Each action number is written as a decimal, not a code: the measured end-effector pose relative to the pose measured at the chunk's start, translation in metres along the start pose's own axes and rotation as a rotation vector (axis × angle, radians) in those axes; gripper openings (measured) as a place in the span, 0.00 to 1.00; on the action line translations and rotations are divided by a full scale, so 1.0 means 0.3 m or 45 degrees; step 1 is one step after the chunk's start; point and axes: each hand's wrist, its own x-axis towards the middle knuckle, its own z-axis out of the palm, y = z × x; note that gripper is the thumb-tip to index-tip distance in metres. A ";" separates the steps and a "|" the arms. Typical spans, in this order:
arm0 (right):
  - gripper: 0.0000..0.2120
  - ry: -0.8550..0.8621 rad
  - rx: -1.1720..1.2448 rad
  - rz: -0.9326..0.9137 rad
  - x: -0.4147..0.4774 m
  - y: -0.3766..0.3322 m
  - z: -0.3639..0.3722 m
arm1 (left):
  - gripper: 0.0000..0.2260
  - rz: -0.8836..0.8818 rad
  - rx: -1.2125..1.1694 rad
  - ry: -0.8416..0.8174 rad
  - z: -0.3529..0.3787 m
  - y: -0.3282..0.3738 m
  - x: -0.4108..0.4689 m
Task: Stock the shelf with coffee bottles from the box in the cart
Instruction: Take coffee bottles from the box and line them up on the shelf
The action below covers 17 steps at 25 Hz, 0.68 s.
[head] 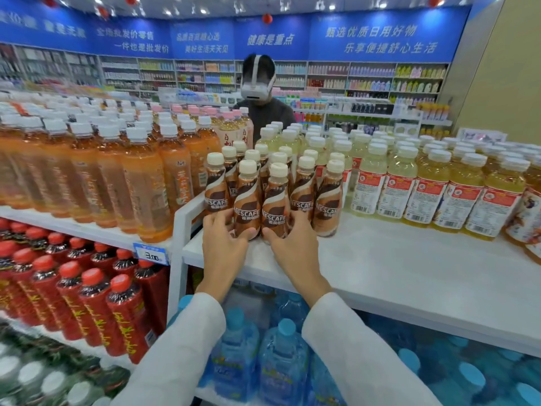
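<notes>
Several brown coffee bottles (301,189) with cream caps stand in rows on the white top shelf (395,259), near its left end. My left hand (224,244) holds the base of one front coffee bottle (247,206), fingers curled round it. My right hand (295,247) holds the base of the front coffee bottle beside it (275,209). Both bottles stand upright on the shelf. The box and the cart are out of view.
Tall orange tea bottles (123,177) fill the shelf to the left, yellow drink bottles (424,189) stand to the right. Red-capped bottles (87,294) and blue water bottles (281,356) sit on lower shelves. A person wearing a headset (259,92) stands behind the shelf.
</notes>
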 end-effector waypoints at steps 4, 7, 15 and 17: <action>0.23 0.001 -0.034 0.011 0.033 -0.012 0.037 | 0.27 -0.013 0.015 0.031 0.007 0.001 0.022; 0.23 0.002 -0.050 0.027 0.041 -0.016 0.049 | 0.26 -0.015 -0.008 0.047 0.012 -0.001 0.027; 0.25 0.023 -0.077 0.024 0.046 -0.010 0.064 | 0.19 -0.003 -0.088 0.076 0.015 -0.021 0.028; 0.25 0.022 -0.088 0.038 0.046 -0.014 0.067 | 0.19 -0.012 -0.087 0.084 0.019 -0.023 0.029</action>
